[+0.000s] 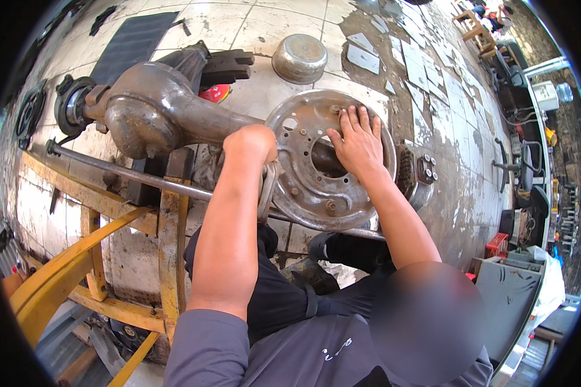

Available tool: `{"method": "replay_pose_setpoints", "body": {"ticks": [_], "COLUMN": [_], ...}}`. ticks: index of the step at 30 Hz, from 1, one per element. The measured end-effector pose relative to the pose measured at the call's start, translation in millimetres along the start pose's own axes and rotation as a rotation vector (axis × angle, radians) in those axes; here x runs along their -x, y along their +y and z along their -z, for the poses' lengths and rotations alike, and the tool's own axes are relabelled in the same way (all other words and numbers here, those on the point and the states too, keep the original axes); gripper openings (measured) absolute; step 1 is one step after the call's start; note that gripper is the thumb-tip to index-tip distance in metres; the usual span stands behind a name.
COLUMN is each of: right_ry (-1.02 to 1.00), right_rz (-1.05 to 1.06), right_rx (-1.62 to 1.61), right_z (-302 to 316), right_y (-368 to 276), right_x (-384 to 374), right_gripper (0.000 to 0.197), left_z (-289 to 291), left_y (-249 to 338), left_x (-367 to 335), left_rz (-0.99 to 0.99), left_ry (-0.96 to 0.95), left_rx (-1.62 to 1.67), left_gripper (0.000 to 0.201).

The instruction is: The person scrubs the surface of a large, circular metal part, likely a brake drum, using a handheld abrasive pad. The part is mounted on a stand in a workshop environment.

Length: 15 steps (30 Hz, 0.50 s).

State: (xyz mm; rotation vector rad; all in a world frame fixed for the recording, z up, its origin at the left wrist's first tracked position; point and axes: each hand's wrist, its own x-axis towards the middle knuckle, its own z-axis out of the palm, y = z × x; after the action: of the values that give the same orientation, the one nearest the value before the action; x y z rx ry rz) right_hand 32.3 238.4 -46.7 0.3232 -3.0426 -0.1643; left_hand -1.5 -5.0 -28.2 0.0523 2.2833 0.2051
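A round, worn metal brake backing plate (290, 155) with a large centre hole and several small holes stands tilted before me. My right hand (358, 145) lies flat on its upper right face, fingers stretched and slightly apart. At the plate's left edge, my left hand (250, 143) is closed in a fist; whatever its fingers wrap round is hidden. Below that fist hangs a curved metal piece (268, 193). Leftward from the plate runs a brown axle housing (145, 109) with a bulging differential. Under it passes a long metal rod (129, 174).
A yellow frame (171, 258) stands at the left. Beyond the axle sit a metal bowl (300, 58) and a red object (215, 93) on the tiled floor. Another round metal part (419, 177) is right of the plate. Broken tiles (363, 58) lie farther off.
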Motion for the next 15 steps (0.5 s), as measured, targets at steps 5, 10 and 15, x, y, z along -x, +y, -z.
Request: {"method": "replay_pose_setpoints", "body": {"ticks": [5, 10, 15], "right_ry": [-0.056, 0.055, -0.019], "right_rz": [-0.012, -0.042, 0.015], "right_rx": [-0.001, 0.011, 0.014], "right_z": [9, -2, 10], "right_y": [-3, -13, -5], "right_x": [5, -7, 5], "right_gripper": [0.066, 0.066, 0.062], "left_z": [4, 8, -4], "left_y": [0, 8, 6], "left_x": [9, 12, 0], "left_rz": [0.004, 0.030, 0.004], "left_ry": [0.001, -0.061, -0.061], "left_rx": [0.009, -0.003, -0.029], "left_gripper": [0.030, 0.032, 0.034]}}
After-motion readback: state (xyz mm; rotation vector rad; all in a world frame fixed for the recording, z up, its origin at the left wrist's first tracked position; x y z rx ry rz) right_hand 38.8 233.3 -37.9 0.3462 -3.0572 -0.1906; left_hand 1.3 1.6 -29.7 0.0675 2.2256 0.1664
